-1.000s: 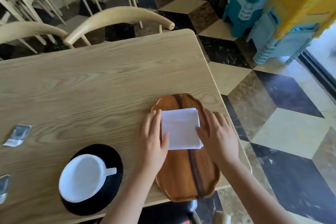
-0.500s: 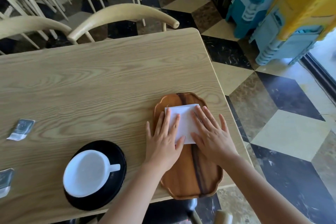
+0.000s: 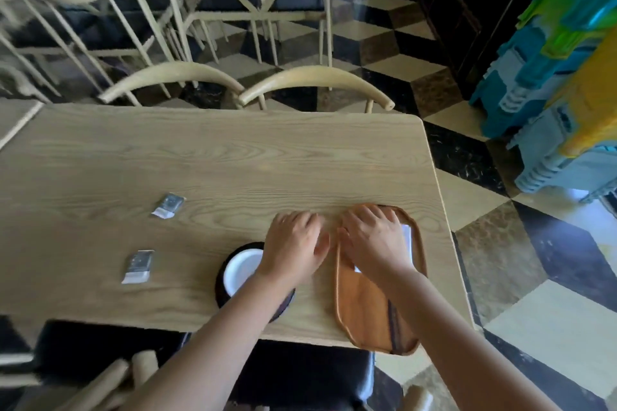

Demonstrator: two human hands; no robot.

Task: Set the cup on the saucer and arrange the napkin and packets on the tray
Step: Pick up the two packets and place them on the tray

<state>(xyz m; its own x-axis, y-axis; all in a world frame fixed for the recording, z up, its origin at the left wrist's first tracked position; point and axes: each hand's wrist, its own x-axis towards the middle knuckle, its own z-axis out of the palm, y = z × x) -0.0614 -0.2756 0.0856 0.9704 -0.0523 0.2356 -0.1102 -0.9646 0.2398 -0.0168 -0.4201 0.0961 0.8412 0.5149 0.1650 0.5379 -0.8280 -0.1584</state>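
A brown wooden tray (image 3: 364,310) lies at the table's near right edge. My right hand (image 3: 374,237) rests flat, fingers spread, on the white napkin (image 3: 406,233), which lies on the tray's far end and shows only as slivers around the hand. My left hand (image 3: 295,243) hovers over bare table just left of the tray, fingers apart and holding nothing; its wrist covers part of the white cup (image 3: 242,269). The cup sits on the black saucer (image 3: 222,284). Two silver packets (image 3: 169,205) (image 3: 139,265) lie on the table to the left.
The wooden table (image 3: 233,157) ends close on the right, above a chequered floor. Two curved chair backs (image 3: 310,78) stand at its far edge. A dark seat (image 3: 300,374) sits below the near edge. Blue and yellow plastic stacks (image 3: 551,77) stand at the right.
The view has swung left and up. My left hand has slid off the napkin and tray onto the table. My right hand now covers most of the napkin.
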